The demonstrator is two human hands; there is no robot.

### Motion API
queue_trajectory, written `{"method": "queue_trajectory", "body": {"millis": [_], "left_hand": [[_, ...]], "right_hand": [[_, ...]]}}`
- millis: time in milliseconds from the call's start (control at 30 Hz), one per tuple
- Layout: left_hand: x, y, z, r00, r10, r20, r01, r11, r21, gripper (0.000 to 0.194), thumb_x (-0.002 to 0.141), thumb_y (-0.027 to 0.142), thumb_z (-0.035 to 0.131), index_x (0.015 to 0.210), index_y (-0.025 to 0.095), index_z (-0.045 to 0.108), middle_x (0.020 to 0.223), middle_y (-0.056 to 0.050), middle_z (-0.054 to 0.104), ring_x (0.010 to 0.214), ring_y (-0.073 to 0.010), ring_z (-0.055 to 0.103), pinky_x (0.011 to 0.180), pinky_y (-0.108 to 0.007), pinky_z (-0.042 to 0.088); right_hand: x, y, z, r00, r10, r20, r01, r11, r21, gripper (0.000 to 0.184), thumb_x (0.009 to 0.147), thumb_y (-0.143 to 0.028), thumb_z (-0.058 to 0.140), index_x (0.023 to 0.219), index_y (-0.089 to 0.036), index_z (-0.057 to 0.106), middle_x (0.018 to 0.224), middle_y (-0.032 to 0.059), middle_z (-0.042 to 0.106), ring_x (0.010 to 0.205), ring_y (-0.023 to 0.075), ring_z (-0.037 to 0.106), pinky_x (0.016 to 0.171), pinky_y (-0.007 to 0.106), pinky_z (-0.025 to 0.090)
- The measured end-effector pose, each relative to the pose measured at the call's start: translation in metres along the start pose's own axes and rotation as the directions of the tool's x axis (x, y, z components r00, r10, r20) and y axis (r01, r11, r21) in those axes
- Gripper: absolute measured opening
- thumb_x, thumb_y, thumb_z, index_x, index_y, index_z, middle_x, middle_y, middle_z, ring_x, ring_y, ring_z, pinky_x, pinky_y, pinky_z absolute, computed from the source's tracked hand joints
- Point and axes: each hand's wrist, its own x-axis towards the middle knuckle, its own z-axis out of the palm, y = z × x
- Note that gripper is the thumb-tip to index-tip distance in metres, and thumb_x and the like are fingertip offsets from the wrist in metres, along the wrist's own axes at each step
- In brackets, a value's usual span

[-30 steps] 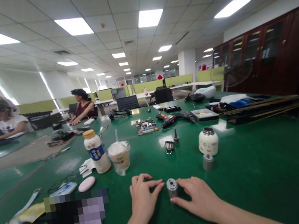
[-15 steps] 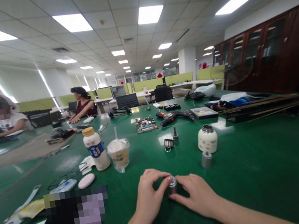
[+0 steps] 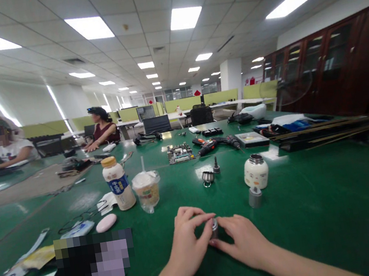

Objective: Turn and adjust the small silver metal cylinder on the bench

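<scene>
- A small, silver, metal cylinder (image 3: pixel 215 230) was held, apparently upright, at the glossy green tabletop (image 3: pixel 300 231) between the two hands; much of it was hidden by fingers.
- Its side was gripped narrowly by the right hand (image 3: pixel 244 239), with thumb and forefinger set round it.
- Its top was covered by the left hand (image 3: pixel 190 236), thumb and forefinger brought close together; whether anything tiny was pinched there could not be told.
- The step in hand was judged to be fingertip work on the cylinder's top; for the next move, a steady base and a small, well-aligned motion seemed to be called for.
- Beyond, to the right, a round, cream-white jar with a steel neck (image 3: pixel 256 174) was seen uncapped (its inside was not shown); a second, grey metal cylinder (image 3: pixel 255 198) was placed just before it.
- To the left, a pale bottle with a yellow cap and blue label (image 3: pixel 119 185) was closed, and by a clear plastic cup with a straw (image 3: pixel 147 195) something pale, not identifiable, was contained.
</scene>
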Motion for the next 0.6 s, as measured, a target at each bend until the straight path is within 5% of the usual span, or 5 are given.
{"method": "queue_trajectory", "body": {"millis": [267,600], "left_hand": [[0.002,0.004,-0.001,1.0,0.007,-0.018,-0.007,1.0,0.021,0.025,0.083,0.026,0.066,0.106,0.027,0.072,0.089,-0.004,0.073,0.097,-0.0256,0.056,0.087,-0.042,0.044],[0.002,0.0,0.003,0.998,-0.069,-0.005,0.068,0.988,-0.138,0.022,0.083,0.023,0.065,0.105,0.024,0.07,0.104,-0.006,0.068,0.1,-0.0222,0.061,0.092,-0.04,0.047]], "right_hand": [[0.0,0.001,0.001,1.0,0.002,0.002,-0.002,1.0,0.006,0.028,0.09,-0.048,0.057,0.095,-0.02,0.063,0.091,0.0038,0.073,0.081,0.0223,0.066,0.072,0.031,0.04],[-0.006,-0.009,-0.001,0.997,0.082,-0.004,-0.082,0.996,-0.018,0.037,0.083,-0.048,0.065,0.104,-0.018,0.059,0.099,0.0091,0.07,0.088,0.0282,0.065,0.076,0.036,0.044]]}}
